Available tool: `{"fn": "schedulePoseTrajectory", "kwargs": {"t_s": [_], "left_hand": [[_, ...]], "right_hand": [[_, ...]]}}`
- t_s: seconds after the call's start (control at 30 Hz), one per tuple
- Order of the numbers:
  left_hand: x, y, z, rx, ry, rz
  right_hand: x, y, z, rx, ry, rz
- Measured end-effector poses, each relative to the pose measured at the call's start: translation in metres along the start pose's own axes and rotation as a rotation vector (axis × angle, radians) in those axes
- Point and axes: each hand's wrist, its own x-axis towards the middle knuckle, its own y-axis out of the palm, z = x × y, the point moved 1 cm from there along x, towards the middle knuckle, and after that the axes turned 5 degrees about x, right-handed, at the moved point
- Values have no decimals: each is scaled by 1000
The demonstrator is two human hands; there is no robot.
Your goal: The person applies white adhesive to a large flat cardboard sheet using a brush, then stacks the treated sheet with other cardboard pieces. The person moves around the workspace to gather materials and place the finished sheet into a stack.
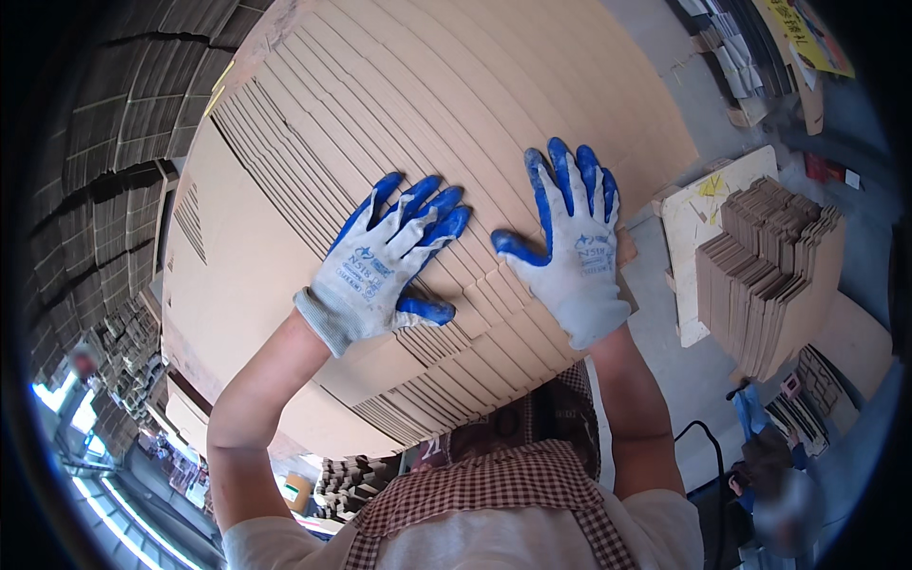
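Overlapping sheets of brown cardboard (494, 104) lie fanned out in front of me, their slotted edges stepped in rows. Both hands wear white work gloves with blue-coated fingers and palms. My left hand (389, 256) rests on the stepped edges near the middle of the fan, fingers spread, thumb pointing right. To its right, my right hand (570, 233) lies flat near the right side of the sheets, fingers stretched out and thumb toward the left hand. Neither hand grips anything. Parts of the sheets beneath the palms are hidden.
Tall piles of bundled cardboard (114, 123) stand along the left. At the right, a stack of folded cardboard (769, 275) sits on a pale board (684, 228). Another person (779, 475) is at the lower right, near a dark cable (712, 456).
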Motion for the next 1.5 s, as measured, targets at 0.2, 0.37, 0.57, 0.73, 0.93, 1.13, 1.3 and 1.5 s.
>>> {"fn": "schedulePoseTrajectory", "kwargs": {"t_s": [0.2,0.37,0.57,0.73,0.93,1.13,1.3,1.5], "left_hand": [[-2,0,-1,0,-7,13],[-5,2,0,-7,-5,28],[-10,7,1,1,-7,26],[-13,7,2,9,-3,35],[-17,9,2,4,-7,43],[-20,10,2,-5,-2,43],[-21,10,3,-4,9,47],[-22,6,0,-32,-9,47]], "right_hand": [[-4,7,2,-19,-40,-17],[-3,5,2,-21,-48,-33],[-3,5,3,-29,-49,-30],[-4,6,3,-45,-32,-14],[-4,5,3,-46,-19,5],[-5,5,3,-46,-24,10],[-5,6,2,-54,-21,10],[-4,6,3,-47,-40,-10]]}}
